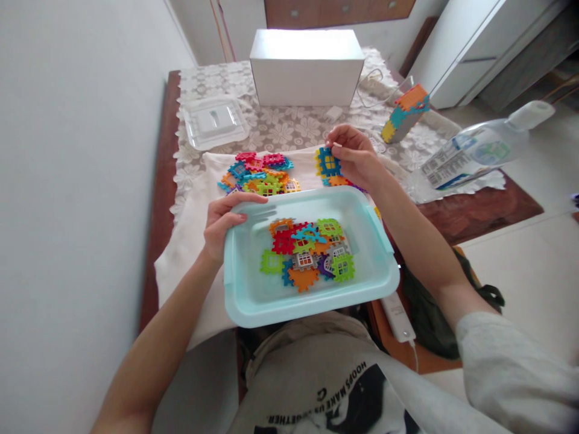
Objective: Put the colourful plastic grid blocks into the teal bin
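As left grip [221, 223] clasps tub [312, 309], right grip [355, 157] pinches blue piece [329, 163], beyond far rim [316, 194]

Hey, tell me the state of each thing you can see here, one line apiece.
Light-blue tub: uncovered, holding jumbled toy pieces
Left hand: gripping the tub's rim
Right hand: fingertips at a blue window piece, grip unclear
Pile beyond the tub: jumbled
White cloth: spread out
Block structure: assembled, standing
Bottle: capped
Drawers: shut

One pale-blue tray [312, 308], one bottle [474, 150], one white box [307, 81], many plastic pieces [304, 278] too overlapped for exact count
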Tool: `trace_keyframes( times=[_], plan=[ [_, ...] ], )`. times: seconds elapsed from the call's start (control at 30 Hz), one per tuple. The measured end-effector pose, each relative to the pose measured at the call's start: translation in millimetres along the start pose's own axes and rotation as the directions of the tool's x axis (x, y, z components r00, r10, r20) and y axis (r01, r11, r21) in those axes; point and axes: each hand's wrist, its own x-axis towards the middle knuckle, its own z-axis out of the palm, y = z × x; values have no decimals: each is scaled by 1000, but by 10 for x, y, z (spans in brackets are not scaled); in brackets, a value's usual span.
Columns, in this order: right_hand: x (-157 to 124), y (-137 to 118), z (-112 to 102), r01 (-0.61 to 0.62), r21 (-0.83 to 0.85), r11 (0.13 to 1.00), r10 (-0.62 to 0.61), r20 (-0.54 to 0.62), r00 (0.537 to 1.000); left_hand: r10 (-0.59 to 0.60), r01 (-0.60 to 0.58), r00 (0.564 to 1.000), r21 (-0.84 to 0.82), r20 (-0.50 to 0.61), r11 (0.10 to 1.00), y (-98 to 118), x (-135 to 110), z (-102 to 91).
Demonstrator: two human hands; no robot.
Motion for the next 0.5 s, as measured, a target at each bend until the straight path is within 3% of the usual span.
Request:
trace_keyframes(
  times=[0.17,0.27,0.4,0.5],
  plan=[
    [-93,-162,75,41,126,991,-46,40,998,8,-8,1000,-9,4,1000,1,-9,1],
    [-175,-249,166,54,189,981,-92,198,976,-2,2,1000,-8,4,1000,2,-12,1],
    [-230,-283,244,19,182,983,-95,419,903,-5,5,1000,13,3,1000,1,-12,-3],
    [-224,-261,244,1,170,985,-84,482,872,-3,3,1000,17,2,1000,-4,-11,-5]
  ],
)
